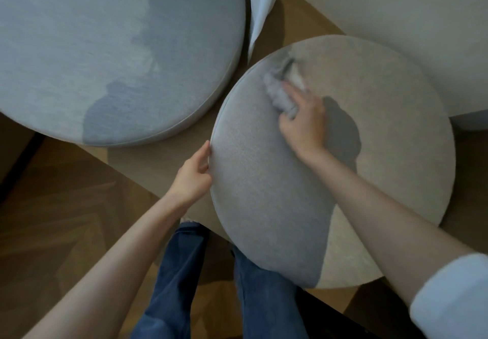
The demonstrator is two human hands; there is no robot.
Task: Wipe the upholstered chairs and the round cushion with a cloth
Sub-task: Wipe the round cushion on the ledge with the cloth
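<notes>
Currently the step in hand is the wiping of the round cushion (264, 180), which lies at centre right of the head view, just beside the larger upholstered seat (105, 48) at upper left.

1. The right hand (302, 124) has its fingers curled round a bunched grey cloth (278, 93) and presses it onto the top face of the cushion, near the far-left part of that face. The cloth is blurred, so its folds cannot be read.
2. The left hand (194, 173) grips the near-left rim of the cushion, thumb on the piped edge and fingers curled against the side. Judged from this, it steadies the cushion against the wiping stroke.

Next move, as a judgement: the stroke needs to carry across the face towards the right and the near edge, with the left hand holding the rim so the cushion does not turn or slide.

Surroundings: the larger seat shows darker patches; whether damp or shadow cannot be told. A white curtain (260, 8) hangs between the two seats, and a pale upholstered piece (396, 16) stands close behind the cushion. Both crowd the far rim and may hinder access there. Below lie a tan rug (148, 161) and a wooden floor (52, 220).
</notes>
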